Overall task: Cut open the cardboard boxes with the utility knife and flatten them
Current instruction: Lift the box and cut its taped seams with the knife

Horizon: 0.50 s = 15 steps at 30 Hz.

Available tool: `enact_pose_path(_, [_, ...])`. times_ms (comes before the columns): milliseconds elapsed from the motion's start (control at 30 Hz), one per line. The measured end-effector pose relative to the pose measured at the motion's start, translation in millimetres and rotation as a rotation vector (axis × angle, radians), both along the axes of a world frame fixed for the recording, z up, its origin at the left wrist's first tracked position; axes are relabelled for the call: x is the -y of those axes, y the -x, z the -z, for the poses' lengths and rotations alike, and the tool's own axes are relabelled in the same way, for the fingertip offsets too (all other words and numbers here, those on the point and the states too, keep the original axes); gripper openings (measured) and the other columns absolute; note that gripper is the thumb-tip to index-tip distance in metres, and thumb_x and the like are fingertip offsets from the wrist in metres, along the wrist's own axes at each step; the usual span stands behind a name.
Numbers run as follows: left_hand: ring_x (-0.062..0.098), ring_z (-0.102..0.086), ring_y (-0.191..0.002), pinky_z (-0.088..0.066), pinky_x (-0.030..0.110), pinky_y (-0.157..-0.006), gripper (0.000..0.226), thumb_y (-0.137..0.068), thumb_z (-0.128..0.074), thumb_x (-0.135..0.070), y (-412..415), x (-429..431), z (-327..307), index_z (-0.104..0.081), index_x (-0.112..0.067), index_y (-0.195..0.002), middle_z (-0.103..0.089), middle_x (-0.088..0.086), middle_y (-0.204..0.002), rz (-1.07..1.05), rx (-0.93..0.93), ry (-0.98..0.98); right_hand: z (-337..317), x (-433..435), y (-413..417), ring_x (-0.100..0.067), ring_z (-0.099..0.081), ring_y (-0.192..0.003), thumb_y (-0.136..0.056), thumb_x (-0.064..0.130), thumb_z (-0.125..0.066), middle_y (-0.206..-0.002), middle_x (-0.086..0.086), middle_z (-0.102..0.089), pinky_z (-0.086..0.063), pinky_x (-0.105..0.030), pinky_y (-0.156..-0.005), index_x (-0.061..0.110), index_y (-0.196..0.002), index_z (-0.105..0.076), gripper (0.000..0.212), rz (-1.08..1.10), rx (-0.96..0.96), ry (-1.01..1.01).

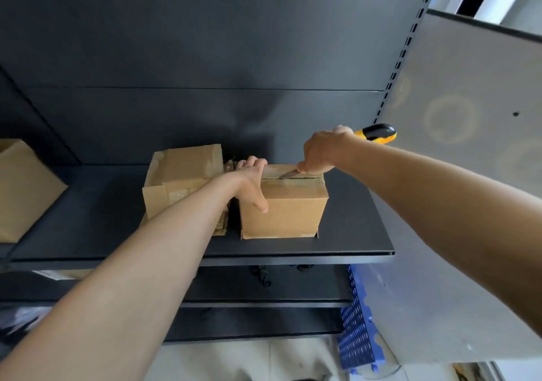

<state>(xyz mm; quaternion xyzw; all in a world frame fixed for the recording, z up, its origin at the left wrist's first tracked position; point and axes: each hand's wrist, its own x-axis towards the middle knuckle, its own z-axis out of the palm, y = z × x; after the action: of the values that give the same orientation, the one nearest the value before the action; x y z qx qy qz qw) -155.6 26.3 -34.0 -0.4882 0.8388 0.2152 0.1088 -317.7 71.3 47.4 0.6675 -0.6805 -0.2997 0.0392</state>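
On the dark shelf (88, 228), the utility knife (374, 133) slants down-left, its yellow-and-black butt up behind the right hand (321, 153), whose fingers are clamped on it, blade tip at the taped top seam of the small brown box (289, 213) (tape wrinkled). The left hand (252, 185) grips that box's upper left edge, thumb down its front. Another taped box (179, 175) stands just beside.

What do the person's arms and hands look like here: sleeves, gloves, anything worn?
Both arms are bare along their whole visible length: no sleeves in view. The left hand and right hand wear no gloves. No watch, bracelet or ring shows on either wrist or on the visible fingers, and no markings are visible.
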Motion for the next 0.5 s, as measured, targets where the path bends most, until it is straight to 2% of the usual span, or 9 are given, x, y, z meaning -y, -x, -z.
enact_pose_path(67, [0.025, -0.008, -0.142, -0.033, 0.043, -0.109, 0.112, -0.066, -0.080, -0.032, 1.2, 0.0, -0.4, -0.006, -0.026, -0.150, -0.010, -0.003, -0.151, -0.014, 0.028, 0.008, 2.4, -7.0, 13.3, -0.023, -0.052, -0.109, -0.098, 0.052, -0.029, -0.127, 0.000, -0.054, -0.037, -0.031, -0.077, 0.021, -0.128, -0.054, 0.051, -0.044, -0.049, -0.009])
enact_pose_path(167, [0.024, -0.002, -0.145, -0.029, 0.045, -0.112, 0.114, -0.067, -0.080, -0.029, 4.3, 0.0, -0.6, -0.003, -0.028, -0.150, -0.007, -0.004, -0.153, -0.052, 0.059, 0.006, 1.6, -13.6, 45.2, -0.027, -0.050, -0.121, -0.095, 0.061, -0.025, -0.134, -0.003, -0.052, -0.039, -0.036, -0.084, 0.022, -0.134, -0.051, 0.061, -0.003, 0.047, -0.007])
enact_pose_path(233, [0.024, -0.002, -0.145, -0.029, 0.046, -0.112, 0.116, -0.066, -0.081, -0.030, 10.4, -1.7, -1.6, -0.001, -0.028, -0.150, -0.006, -0.003, -0.154, -0.072, 0.089, 0.010, -5.1, -16.7, 69.0, -0.028, -0.050, -0.122, -0.094, 0.063, -0.026, -0.133, -0.003, -0.053, -0.041, -0.038, -0.089, 0.021, -0.132, -0.051, 0.062, 0.037, 0.065, -0.002])
enact_pose_path(300, [0.025, -0.002, -0.145, -0.024, 0.047, -0.114, 0.118, -0.065, -0.082, -0.031, 14.9, -3.6, -2.2, -0.001, -0.028, -0.150, -0.005, -0.003, -0.155, -0.085, 0.121, 0.030, -8.7, -18.7, 87.3, -0.027, -0.052, -0.117, -0.094, 0.060, -0.029, -0.127, -0.004, -0.055, -0.041, -0.037, -0.088, 0.020, -0.125, -0.054, 0.056, 0.080, 0.048, -0.023])
enact_pose_path(400, [0.024, 0.002, -0.146, -0.007, 0.049, -0.118, 0.119, -0.064, -0.082, -0.031, 19.8, -7.0, -2.3, 0.000, -0.026, -0.150, -0.005, -0.001, -0.156, -0.108, 0.161, 0.057, -2.0, -22.0, 110.5, -0.025, -0.055, -0.101, -0.095, 0.047, -0.036, -0.112, -0.005, -0.058, -0.040, -0.034, -0.081, 0.015, -0.098, -0.061, 0.041, 0.143, 0.002, -0.064])
enact_pose_path(433, [0.024, 0.004, -0.147, -0.001, 0.049, -0.117, 0.119, -0.065, -0.082, -0.031, 20.6, -8.2, -2.0, 0.001, -0.025, -0.150, -0.004, 0.000, -0.156, -0.115, 0.167, 0.064, 1.9, -23.7, 116.6, -0.026, -0.055, -0.100, -0.096, 0.046, -0.036, -0.111, -0.006, -0.058, -0.040, -0.033, -0.082, 0.015, -0.097, -0.061, 0.040, 0.175, 0.024, -0.048])
enact_pose_path(500, [0.024, 0.012, -0.146, 0.006, 0.049, -0.117, 0.120, -0.067, -0.081, -0.029, 21.3, -9.5, -0.8, 0.004, -0.023, -0.151, 0.002, 0.000, -0.159, -0.133, 0.166, 0.054, 14.3, -22.3, 128.7, -0.029, -0.051, -0.118, -0.100, 0.045, -0.031, -0.126, -0.010, -0.056, -0.041, -0.037, -0.092, 0.013, -0.117, -0.059, 0.045, 0.230, 0.134, 0.014])
